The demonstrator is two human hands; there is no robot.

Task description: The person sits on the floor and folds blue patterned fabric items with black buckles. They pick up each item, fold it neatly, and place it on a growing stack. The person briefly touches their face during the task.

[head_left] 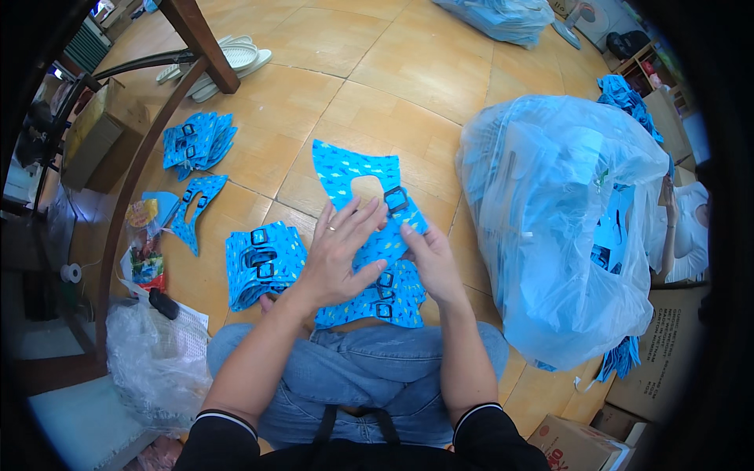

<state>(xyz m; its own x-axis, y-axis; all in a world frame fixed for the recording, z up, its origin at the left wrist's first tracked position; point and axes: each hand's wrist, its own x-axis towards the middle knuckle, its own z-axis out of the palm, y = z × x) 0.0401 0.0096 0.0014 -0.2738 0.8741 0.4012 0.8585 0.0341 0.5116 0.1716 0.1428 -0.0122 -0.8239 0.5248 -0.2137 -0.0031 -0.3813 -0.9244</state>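
Note:
A flat blue patterned fabric piece point(338, 163) with a rounded opening and a black square-framed part is held above my crossed legs. My right hand point(433, 263) pinches its right edge, thumb on top. My left hand point(334, 251) lies over its lower left with fingers stretched out, touching near the opening. Beneath my hands, a stack of similar pieces point(404, 302) lies against my lap. Another stack point(287, 250) sits just left of my left forearm. Farther off are a third stack point(206, 135) and a single piece point(188, 218) with two openings.
At right stands a large clear plastic bag point(503, 157) full of blue pieces, with cardboard boxes point(664, 353) beyond it. White sandals point(239, 56) lie by a wooden chair leg point(200, 43). Crumpled clear plastic point(153, 353) lies at left. A person point(683, 228) is at the far right.

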